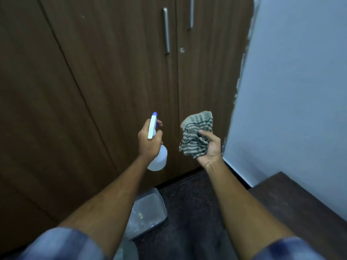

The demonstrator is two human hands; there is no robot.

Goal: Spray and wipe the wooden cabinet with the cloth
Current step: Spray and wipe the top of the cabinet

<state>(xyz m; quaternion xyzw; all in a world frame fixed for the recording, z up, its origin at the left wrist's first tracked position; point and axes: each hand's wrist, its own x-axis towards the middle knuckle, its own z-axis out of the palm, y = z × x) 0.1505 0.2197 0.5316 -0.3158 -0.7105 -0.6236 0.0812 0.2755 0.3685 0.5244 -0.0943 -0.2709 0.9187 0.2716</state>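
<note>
Spray bottle [157, 158] in your left hand [149, 142], cloth [196, 134] in your right hand [210, 149], both up in front of the wooden cabinet [112, 72].
Bottle's translucent white with a blue-tipped nozzle aimed at the door, your fingers wrapped round its neck; can't tell how full it is. On the dark floor [191, 203] by the cabinet's foot sits a clear plastic tub [150, 209] with something crinkly inside. Cloth is grey-and-beige striped, scrunched up, gripped between your thumb and fingers near the right-hand door. Doors are dark brown with two metal handles [166, 30]; pale blue wall [300, 91] on the right, dark wooden tabletop [300, 203] below it.
</note>
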